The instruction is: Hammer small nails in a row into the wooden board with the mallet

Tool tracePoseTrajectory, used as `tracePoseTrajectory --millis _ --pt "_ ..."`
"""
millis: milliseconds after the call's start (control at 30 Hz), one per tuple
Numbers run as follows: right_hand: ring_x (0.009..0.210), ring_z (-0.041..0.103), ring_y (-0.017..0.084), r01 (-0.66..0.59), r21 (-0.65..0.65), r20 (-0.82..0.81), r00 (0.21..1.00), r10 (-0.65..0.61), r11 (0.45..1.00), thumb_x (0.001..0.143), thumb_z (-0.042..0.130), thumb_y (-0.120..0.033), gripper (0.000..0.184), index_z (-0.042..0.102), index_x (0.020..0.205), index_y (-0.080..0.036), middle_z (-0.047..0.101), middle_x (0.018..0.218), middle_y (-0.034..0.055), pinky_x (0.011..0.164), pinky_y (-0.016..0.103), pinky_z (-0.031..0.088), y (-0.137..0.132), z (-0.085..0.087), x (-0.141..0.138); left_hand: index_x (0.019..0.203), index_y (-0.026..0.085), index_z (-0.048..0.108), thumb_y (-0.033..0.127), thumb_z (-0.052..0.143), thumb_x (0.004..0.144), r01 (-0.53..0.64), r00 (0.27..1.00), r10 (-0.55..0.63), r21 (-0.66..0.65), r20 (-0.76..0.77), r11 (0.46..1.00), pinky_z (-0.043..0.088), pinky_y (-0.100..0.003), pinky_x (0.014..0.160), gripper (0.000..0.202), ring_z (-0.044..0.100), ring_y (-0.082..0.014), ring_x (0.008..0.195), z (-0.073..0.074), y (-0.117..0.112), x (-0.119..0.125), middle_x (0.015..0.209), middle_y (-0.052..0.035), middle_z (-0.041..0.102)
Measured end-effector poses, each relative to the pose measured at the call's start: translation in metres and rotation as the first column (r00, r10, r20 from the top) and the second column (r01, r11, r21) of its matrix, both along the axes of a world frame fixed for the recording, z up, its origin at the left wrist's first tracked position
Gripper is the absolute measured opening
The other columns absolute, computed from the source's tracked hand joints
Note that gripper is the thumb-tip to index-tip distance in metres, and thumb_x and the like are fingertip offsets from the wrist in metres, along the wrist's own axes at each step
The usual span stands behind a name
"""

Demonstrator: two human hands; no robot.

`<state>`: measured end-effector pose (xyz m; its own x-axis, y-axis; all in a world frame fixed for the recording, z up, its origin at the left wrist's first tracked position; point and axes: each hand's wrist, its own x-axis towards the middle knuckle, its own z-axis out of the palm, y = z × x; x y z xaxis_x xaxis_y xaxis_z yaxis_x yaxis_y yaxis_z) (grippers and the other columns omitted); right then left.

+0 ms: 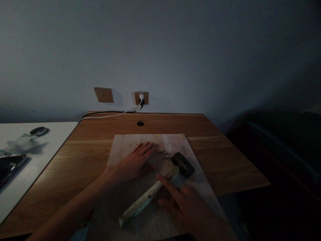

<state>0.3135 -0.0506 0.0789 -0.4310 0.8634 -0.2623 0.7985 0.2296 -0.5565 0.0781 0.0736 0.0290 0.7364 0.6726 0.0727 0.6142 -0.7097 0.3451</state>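
Note:
A mallet (149,195) with a dark block head and a worn whitish handle lies slantwise on a pale board (173,140). My left hand (136,160) rests flat on the board, palm down, its fingers stretched toward the far edge and holding nothing. Beside the mallet's handle is my right hand (184,204), with the index finger extended onto the handle near the head. Its other fingers are partly hidden, and they do not wrap round the handle. Small shiny metal pieces (163,152) lie between my left fingertips and the mallet head.
The board lies on a wooden desk (220,154) against a wall. At the back, cables (110,117) run to a wall socket (141,98), near a round hole (140,123). A white table (57,140) at left bears crumpled plastic (23,144) and a dark device (11,165).

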Motion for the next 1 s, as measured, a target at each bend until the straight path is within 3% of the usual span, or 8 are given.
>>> tracePoseTrajectory --millis 133,300,400,500,567,700,867,1000 --pt "0.080 0.073 0.029 0.063 -0.077 -0.002 0.998 -0.063 0.995 0.101 0.047 -0.054 0.049 0.064 0.137 -0.025 0.078 0.085 0.0105 0.067 0.034 0.049 0.015 0.005 -0.018 0.152 0.014 0.038 0.057 0.048 0.100 0.129 0.992 -0.129 -0.012 -0.009 0.992 0.023 -0.049 0.125 0.068 0.024 -0.0304 0.153 0.002 0.012 0.024 0.163 -0.0192 0.033" --pt "0.068 0.067 0.019 0.224 -0.291 -0.328 0.890 -0.317 0.930 0.100 0.046 -0.058 0.041 0.071 0.104 -0.025 0.073 0.075 0.0029 0.064 0.027 0.048 -0.005 0.000 -0.001 0.148 0.009 0.043 0.045 0.050 0.102 0.253 0.967 -0.251 -0.048 0.034 0.966 0.027 -0.042 0.125 0.059 0.028 -0.0277 0.153 0.008 0.007 0.051 0.160 -0.0196 0.038" --pt "0.064 0.064 0.015 0.310 -0.519 -0.534 0.611 -0.585 0.797 0.098 0.049 -0.063 0.041 0.064 0.101 -0.025 0.074 0.087 0.0038 0.057 0.024 0.047 -0.031 -0.012 0.017 0.147 0.014 0.044 0.036 0.052 0.101 0.276 0.959 -0.270 -0.065 0.086 0.959 0.033 -0.041 0.122 0.052 0.031 -0.0257 0.151 0.010 0.005 0.057 0.159 -0.0162 0.041" --pt "0.072 0.069 0.017 0.291 -0.685 -0.620 0.248 -0.744 0.668 0.091 0.064 -0.058 0.046 0.050 0.126 -0.032 0.070 0.114 0.0084 0.053 0.024 0.050 -0.052 -0.026 0.031 0.145 0.020 0.046 0.031 0.055 0.099 0.206 0.972 -0.200 -0.038 0.124 0.978 0.038 -0.045 0.118 0.049 0.040 -0.0270 0.146 0.014 0.008 0.049 0.153 -0.0137 0.047" --pt "0.060 0.066 0.013 0.306 -0.721 -0.601 0.171 -0.781 0.622 0.086 0.072 -0.053 0.070 0.033 0.142 -0.039 0.067 0.118 0.0093 0.046 0.023 0.047 -0.061 -0.030 0.038 0.139 0.022 0.052 0.025 0.057 0.095 0.138 0.984 -0.135 -0.015 0.120 0.990 0.043 -0.046 0.113 0.044 0.050 -0.0271 0.134 0.019 0.012 0.039 0.142 -0.0122 0.056" --pt "0.044 0.050 0.005 0.507 -0.562 -0.567 0.339 -0.751 0.653 0.093 0.060 -0.050 0.066 0.027 0.149 -0.039 0.063 0.122 0.0100 0.041 0.024 0.043 -0.060 -0.026 0.050 0.111 0.020 0.065 0.017 0.056 0.089 0.082 0.996 -0.084 0.036 0.037 0.996 0.051 -0.041 0.097 0.024 0.061 -0.0234 0.106 0.035 0.020 0.022 0.113 -0.0085 0.063" --pt "0.098 0.066 0.023 0.621 -0.185 -0.482 0.618 -0.621 0.762 0.097 0.052 -0.043 0.058 0.031 0.150 -0.032 0.062 0.122 0.0088 0.080 0.039 0.055 -0.032 -0.020 0.070 0.098 0.019 0.065 0.016 0.059 0.085 0.144 0.988 -0.140 0.069 -0.059 0.987 0.052 -0.039 0.090 0.015 0.061 -0.0220 0.095 0.044 0.022 0.027 0.101 -0.0061 0.064" --pt "0.083 0.066 0.020 0.572 -0.299 -0.480 0.601 -0.639 0.763 0.095 0.057 -0.046 0.079 0.012 0.158 -0.031 0.065 0.120 0.0083 0.074 0.038 0.056 -0.014 -0.023 0.078 0.099 0.020 0.066 0.017 0.056 0.091 0.131 0.987 -0.126 0.048 -0.099 0.990 0.053 -0.035 0.084 0.013 0.062 -0.0204 0.089 0.035 0.020 0.033 0.098 -0.0053 0.062"
